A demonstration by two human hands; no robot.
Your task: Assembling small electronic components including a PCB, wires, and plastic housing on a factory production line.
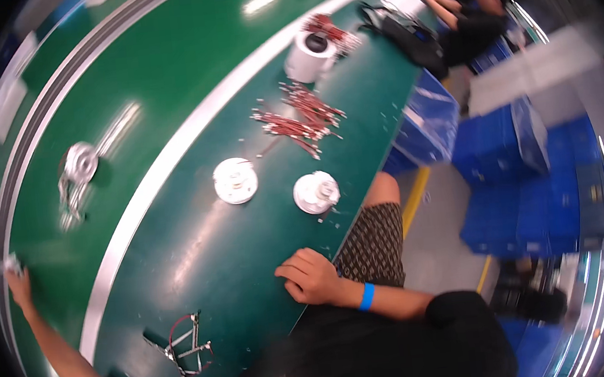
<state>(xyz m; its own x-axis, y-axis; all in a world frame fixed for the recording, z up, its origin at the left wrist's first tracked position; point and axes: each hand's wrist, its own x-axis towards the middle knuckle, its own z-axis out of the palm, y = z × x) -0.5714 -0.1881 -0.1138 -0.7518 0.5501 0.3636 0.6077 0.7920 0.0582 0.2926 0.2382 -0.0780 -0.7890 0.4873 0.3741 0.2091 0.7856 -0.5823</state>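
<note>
My left hand [19, 282] stretches out over the green conveyor belt to its far rail, closed around a small whitish part [12, 264] that is blurred. My right hand [309, 276] rests at the near edge of the dark green table, fingers curled in, with nothing visible in them. Beyond it on the tabletop sit two round white parts: a flat disc [236, 181] and another with a raised centre [316, 192]. A thin metal piece with red parts [183, 349] lies on the table between my arms.
Bundles of red-brown wires [295, 120] lie farther along the table, before a white tub [310, 58]. A round metallic part [81, 163] with trailing pieces rides on the belt. Blue bins [516, 182] stack at right. Another person [471, 23] works at the far end.
</note>
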